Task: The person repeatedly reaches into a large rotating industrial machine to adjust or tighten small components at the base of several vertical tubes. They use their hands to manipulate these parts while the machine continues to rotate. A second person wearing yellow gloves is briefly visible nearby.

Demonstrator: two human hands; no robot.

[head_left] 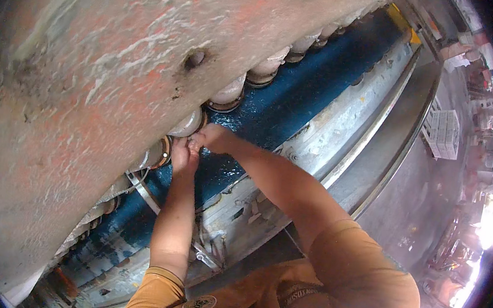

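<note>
I see my left hand [182, 155] and right hand [209, 137] touching, fingers curled together pinching a pale capped stud [185, 125] in the row under the big rust-red flange [86, 91], above the blue ring [299, 97].

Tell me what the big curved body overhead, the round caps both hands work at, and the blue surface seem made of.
Curved body: probably metal, with worn orange-red paint, pale streaks and pitting. Caps: likely dull grey-cream metal with rusty rings at their bases; uncertain. Blue surface: painted, wet-looking gloss, chipped.
</note>
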